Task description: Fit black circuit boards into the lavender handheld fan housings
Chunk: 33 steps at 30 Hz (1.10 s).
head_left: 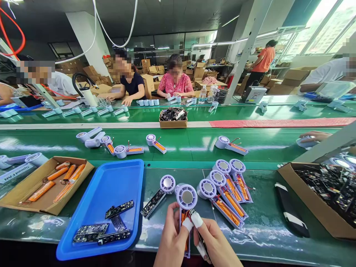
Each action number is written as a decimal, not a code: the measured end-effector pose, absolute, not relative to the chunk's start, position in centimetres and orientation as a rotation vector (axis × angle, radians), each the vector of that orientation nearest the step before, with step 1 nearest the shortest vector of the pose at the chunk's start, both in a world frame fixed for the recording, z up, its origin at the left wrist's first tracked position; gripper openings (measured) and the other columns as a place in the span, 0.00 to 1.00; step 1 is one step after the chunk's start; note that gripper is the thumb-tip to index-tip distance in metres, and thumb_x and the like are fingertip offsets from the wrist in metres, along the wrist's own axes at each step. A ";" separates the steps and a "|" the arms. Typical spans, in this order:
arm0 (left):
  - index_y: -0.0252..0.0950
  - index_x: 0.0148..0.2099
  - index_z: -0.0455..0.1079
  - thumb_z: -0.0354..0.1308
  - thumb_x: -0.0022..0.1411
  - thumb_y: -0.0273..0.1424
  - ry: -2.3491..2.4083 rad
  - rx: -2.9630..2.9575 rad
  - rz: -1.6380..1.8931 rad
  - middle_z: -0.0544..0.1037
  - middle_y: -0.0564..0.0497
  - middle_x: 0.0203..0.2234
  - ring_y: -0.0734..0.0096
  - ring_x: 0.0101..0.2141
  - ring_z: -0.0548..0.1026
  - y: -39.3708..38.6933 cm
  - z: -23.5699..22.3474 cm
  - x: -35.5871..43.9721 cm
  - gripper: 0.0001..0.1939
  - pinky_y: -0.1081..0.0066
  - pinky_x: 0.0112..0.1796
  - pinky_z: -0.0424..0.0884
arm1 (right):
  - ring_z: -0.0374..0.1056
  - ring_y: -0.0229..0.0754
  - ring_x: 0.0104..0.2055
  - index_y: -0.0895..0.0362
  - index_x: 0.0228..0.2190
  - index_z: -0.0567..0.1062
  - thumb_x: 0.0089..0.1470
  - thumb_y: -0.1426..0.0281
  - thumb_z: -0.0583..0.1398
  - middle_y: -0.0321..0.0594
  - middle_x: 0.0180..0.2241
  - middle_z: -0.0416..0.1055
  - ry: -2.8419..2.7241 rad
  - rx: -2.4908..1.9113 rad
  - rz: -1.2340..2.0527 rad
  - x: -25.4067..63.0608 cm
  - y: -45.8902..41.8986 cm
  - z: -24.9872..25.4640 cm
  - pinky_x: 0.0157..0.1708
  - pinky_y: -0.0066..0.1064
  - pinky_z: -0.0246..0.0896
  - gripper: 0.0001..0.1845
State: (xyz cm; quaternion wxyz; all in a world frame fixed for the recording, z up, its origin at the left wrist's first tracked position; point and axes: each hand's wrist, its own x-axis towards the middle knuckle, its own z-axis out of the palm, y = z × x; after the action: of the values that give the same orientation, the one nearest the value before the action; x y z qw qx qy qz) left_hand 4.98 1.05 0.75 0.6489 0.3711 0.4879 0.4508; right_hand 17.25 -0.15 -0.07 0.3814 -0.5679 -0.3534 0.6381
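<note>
My left hand [172,239] and my right hand [215,243] are both closed on one white handheld fan half [186,202] at the bench's front edge. Its round head points away from me and an orange battery and wires show in its open handle. White tape covers the thumb tips pressing on the handle. My right hand also grips a thin dark tool against the handle. A blue tray [105,200] with a few black circuit boards [119,209] lies left of my hands. Several finished fan halves [226,189] lie to the right.
A cardboard box with orange batteries [44,185] sits far left, another box of circuit boards [328,196] far right. More fan halves ride the green conveyor [194,144]. Several people work across the belt; another person's hand [313,136] rests at the right.
</note>
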 end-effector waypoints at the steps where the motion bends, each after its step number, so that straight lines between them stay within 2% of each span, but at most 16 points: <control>1: 0.39 0.54 0.63 0.61 0.59 0.43 1.143 0.837 1.029 0.78 0.46 0.47 0.59 0.46 0.75 1.0 1.0 5.1 0.24 0.65 0.48 0.65 | 0.50 0.31 0.16 0.56 0.20 0.65 0.46 0.33 0.54 0.28 0.16 0.54 -0.930 -1.424 1.634 17.2 -0.1 0.0 0.15 0.24 0.45 0.36; 4: 0.41 0.52 0.66 0.58 0.60 0.44 1.274 0.811 1.040 0.78 0.47 0.49 0.59 0.49 0.73 0.9 1.4 5.4 0.20 0.68 0.47 0.65 | 0.49 0.31 0.17 0.55 0.23 0.64 0.51 0.36 0.53 0.28 0.18 0.55 -1.029 -1.314 1.634 17.1 0.0 0.1 0.15 0.24 0.45 0.33; 7: 0.43 0.48 0.67 0.54 0.62 0.43 1.405 0.806 1.035 0.77 0.48 0.48 0.61 0.42 0.74 0.9 1.8 5.6 0.15 0.69 0.42 0.67 | 0.50 0.32 0.20 0.56 0.33 0.67 0.57 0.45 0.55 0.28 0.20 0.57 -1.160 -1.276 1.481 16.9 -0.6 -0.5 0.20 0.25 0.48 0.25; 11: 0.43 0.45 0.66 0.53 0.63 0.40 1.459 0.860 1.053 0.75 0.53 0.31 0.67 0.29 0.70 1.3 2.1 5.4 0.11 0.70 0.35 0.66 | 0.60 0.38 0.23 0.56 0.51 0.65 0.59 0.50 0.56 0.33 0.22 0.66 -1.293 -1.412 1.089 16.6 -2.0 -2.6 0.25 0.28 0.57 0.27; 13: 0.42 0.47 0.65 0.54 0.63 0.41 1.384 0.837 1.042 0.72 0.55 0.26 0.69 0.27 0.68 1.5 2.0 5.1 0.13 0.71 0.34 0.66 | 0.69 0.42 0.29 0.55 0.54 0.66 0.61 0.52 0.54 0.41 0.31 0.75 -1.315 -1.454 0.941 16.6 -2.5 -3.5 0.31 0.29 0.64 0.26; 15: 0.41 0.50 0.64 0.56 0.61 0.41 1.242 0.724 1.028 0.74 0.54 0.29 0.70 0.28 0.70 1.6 1.8 4.9 0.17 0.71 0.34 0.66 | 0.74 0.45 0.39 0.54 0.55 0.67 0.63 0.55 0.53 0.45 0.42 0.77 -1.327 -1.481 0.818 16.7 -2.6 -3.9 0.39 0.29 0.68 0.24; 17: 0.40 0.52 0.62 0.58 0.59 0.42 1.111 0.613 1.009 0.75 0.53 0.33 0.70 0.29 0.72 1.7 1.6 4.8 0.21 0.72 0.33 0.65 | 0.74 0.46 0.47 0.53 0.55 0.69 0.64 0.58 0.52 0.45 0.49 0.76 -1.359 -1.490 0.691 16.8 -2.6 -4.0 0.42 0.28 0.70 0.21; 20: 0.40 0.52 0.62 0.61 0.58 0.47 1.048 0.582 1.014 0.76 0.53 0.32 0.73 0.27 0.71 1.6 1.5 4.9 0.25 0.72 0.33 0.65 | 0.73 0.48 0.51 0.52 0.55 0.70 0.65 0.63 0.51 0.43 0.51 0.75 -1.461 -1.478 0.494 17.0 -2.6 -4.0 0.43 0.29 0.72 0.19; 23: 0.40 0.50 0.63 0.63 0.55 0.51 1.099 0.609 1.036 0.76 0.54 0.29 0.75 0.25 0.69 1.5 1.9 5.2 0.28 0.73 0.30 0.65 | 0.74 0.49 0.50 0.51 0.56 0.69 0.65 0.67 0.50 0.43 0.51 0.75 -1.570 -1.449 0.339 17.4 -2.8 -4.2 0.43 0.32 0.73 0.20; 27: 0.41 0.48 0.65 0.63 0.56 0.48 1.129 0.576 1.023 0.76 0.55 0.29 0.77 0.23 0.67 1.6 2.2 5.3 0.24 0.75 0.27 0.62 | 0.75 0.50 0.48 0.50 0.59 0.67 0.65 0.71 0.50 0.43 0.48 0.76 -1.679 -1.415 0.193 18.2 -3.3 -4.9 0.43 0.35 0.74 0.22; 30: 0.40 0.46 0.65 0.63 0.57 0.43 1.091 0.552 1.032 0.76 0.54 0.31 0.79 0.22 0.68 1.9 2.2 5.4 0.19 0.75 0.27 0.64 | 0.77 0.49 0.42 0.47 0.62 0.62 0.63 0.73 0.50 0.44 0.44 0.77 -1.767 -1.379 0.106 18.9 -3.5 -5.0 0.36 0.34 0.75 0.27; 33: 0.38 0.42 0.66 0.60 0.59 0.38 1.062 0.542 1.037 0.75 0.56 0.29 0.81 0.21 0.66 2.2 2.6 5.7 0.11 0.76 0.26 0.62 | 0.76 0.44 0.31 0.48 0.65 0.55 0.62 0.76 0.51 0.43 0.35 0.77 -1.862 -1.288 0.027 19.3 -3.3 -4.6 0.28 0.31 0.73 0.32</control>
State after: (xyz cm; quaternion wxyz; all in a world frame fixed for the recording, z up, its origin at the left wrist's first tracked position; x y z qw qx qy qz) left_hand 5.71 2.16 2.56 0.7038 0.2437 0.4775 0.4662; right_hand 19.27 -3.31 -4.62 0.4248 -0.5151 -0.7444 0.0106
